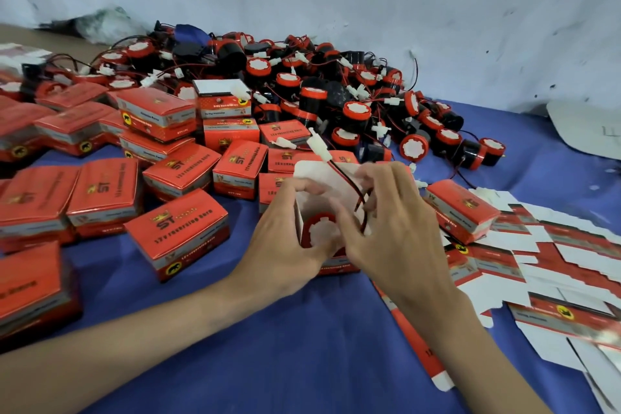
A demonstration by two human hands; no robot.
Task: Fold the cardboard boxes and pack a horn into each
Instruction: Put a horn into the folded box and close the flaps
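An open red cardboard box [336, 264] stands on the blue cloth at the centre, its white lid flap [314, 171] raised. Inside it sits a red and black horn [319, 228] with a white face. My left hand [289, 245] grips the box's left wall, thumb at its front. My right hand [386, 228] pinches the horn's red and black wire [346, 180] above the box. The wire's white connector [317, 144] sticks up behind the flap.
A big heap of loose horns [336, 94] lies at the back by the white wall. Several closed red boxes [178, 235] fill the left side. Flat unfolded box blanks [554, 265] spread on the right. One flat blank [413, 339] lies under my right forearm.
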